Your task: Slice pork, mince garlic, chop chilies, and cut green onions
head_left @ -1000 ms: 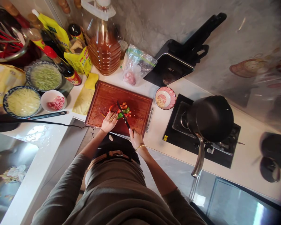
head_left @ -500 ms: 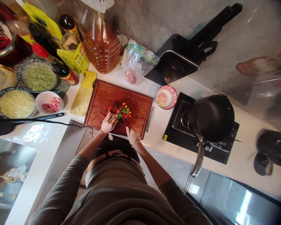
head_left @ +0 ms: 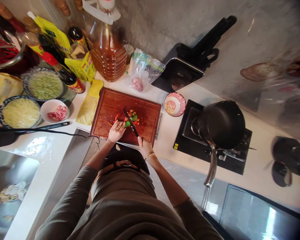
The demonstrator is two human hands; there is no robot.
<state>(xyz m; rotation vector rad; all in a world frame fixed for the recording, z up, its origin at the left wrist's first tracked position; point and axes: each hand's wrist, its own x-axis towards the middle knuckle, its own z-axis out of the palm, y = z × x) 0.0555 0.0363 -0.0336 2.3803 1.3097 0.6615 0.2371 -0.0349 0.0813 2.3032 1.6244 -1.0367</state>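
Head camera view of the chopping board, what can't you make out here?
Head view only:
- Chopped peppers: red and green bits, too small to tell the kind; the knife crosses them.
- Knife handle: hidden inside the right hand.
- Left hand fingertips: lost against the pile.
- Black pot: contents not visible.

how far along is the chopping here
Done: a pile of cut red and green peppers lies on the cutting board, and bowls of shredded vegetables stand filled at the left. In hand: the right hand holds the knife over the pile, and the left hand steadies it. Left: uncut red pieces by the left hand.
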